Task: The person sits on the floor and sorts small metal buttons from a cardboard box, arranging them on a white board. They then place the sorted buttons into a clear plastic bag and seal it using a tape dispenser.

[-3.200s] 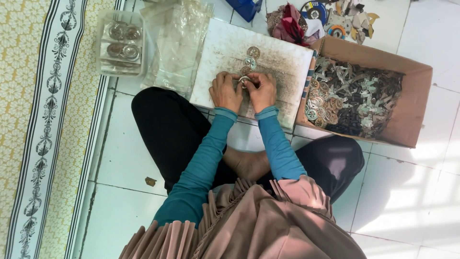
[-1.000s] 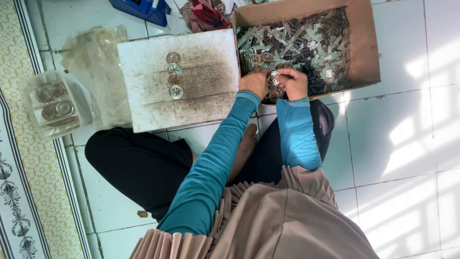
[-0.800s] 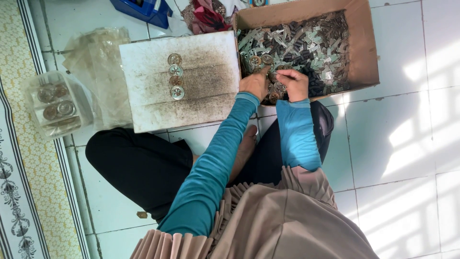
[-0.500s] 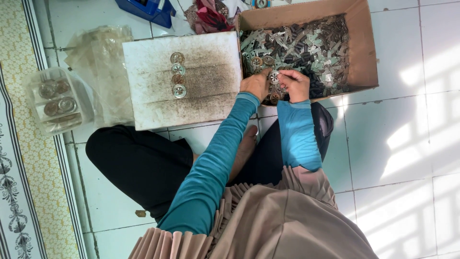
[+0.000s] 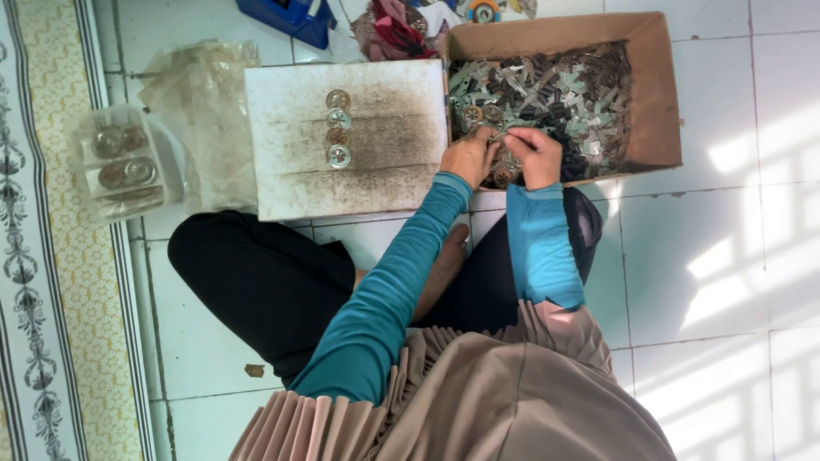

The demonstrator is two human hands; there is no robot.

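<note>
Single head camera looks steeply down, fairly near, over lap and floor.

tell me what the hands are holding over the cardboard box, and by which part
Both the left hand and right hand pinch a small grey metal piece at its ends; its exact shape cannot be told.

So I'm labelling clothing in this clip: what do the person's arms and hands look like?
Both arms wear long, close-fitting teal sleeves reaching the wrists. The left hand and right hand are bare, with no gloves; no rings or watch can be made out. A pleated beige-pink garment drapes over the upper arms.
</note>
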